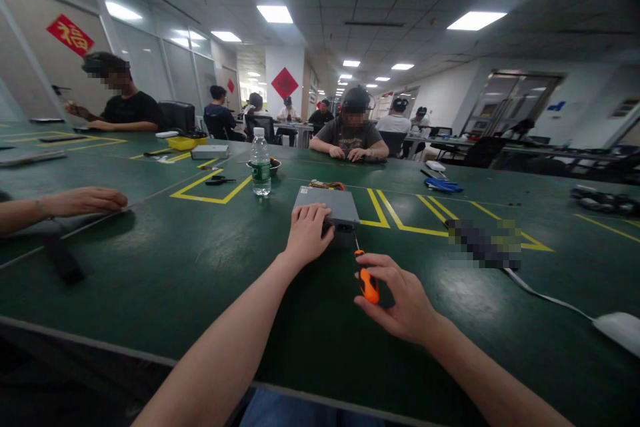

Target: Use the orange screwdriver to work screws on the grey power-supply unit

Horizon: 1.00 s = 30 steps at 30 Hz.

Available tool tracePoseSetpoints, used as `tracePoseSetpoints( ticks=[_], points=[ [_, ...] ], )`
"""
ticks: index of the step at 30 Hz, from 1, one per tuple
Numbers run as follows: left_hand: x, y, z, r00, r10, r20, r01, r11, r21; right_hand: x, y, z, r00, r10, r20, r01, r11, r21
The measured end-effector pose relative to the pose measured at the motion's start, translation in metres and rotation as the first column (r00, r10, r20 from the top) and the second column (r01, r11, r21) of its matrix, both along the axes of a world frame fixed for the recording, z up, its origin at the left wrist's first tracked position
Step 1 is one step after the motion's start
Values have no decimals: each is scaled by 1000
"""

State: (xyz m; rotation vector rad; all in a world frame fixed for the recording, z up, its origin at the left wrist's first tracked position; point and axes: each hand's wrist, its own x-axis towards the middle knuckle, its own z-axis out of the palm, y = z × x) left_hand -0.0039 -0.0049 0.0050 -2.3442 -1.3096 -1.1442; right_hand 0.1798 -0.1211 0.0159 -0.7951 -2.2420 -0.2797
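Your two bare forearms enter from the bottom edge and reach forward over the green table. Your right hand is curled around the orange handle of a screwdriver, gripping it between thumb and fingertips; the thin shaft runs up and away from you, with its tip at the near edge of the grey metal box. Your left hand rests on the near left corner of that box, fingers bent over the top face and pressing down on it. The box lies flat on the table, directly ahead of you, just left of the yellow floor-style markings. Coloured wires show at its far edge. A water bottle stands upright beyond and left of the box. At the far left, another person's hand lies flat on the table, well apart from yours. A white mouse sits at the right edge.
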Motion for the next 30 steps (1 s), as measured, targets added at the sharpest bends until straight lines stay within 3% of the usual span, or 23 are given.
tracePoseSetpoints(
  ticks=[3,8,16,30],
  points=[
    [0,0,0,1000,-7,0,7,1000,3,1,1,0,1000,-1,7,1,1000,-20],
    [0,0,0,1000,-5,1,5,1000,5,1,-1,-1,999,44,29,-45,998,53],
    [0,-1,1,1000,-8,4,8,1000,13,-7,2,-6,988,70,138,-66,997,-36],
    [0,-1,1,1000,-8,1,8,1000,5,-10,2,-7,986,56,155,-45,996,-76]
  ],
)
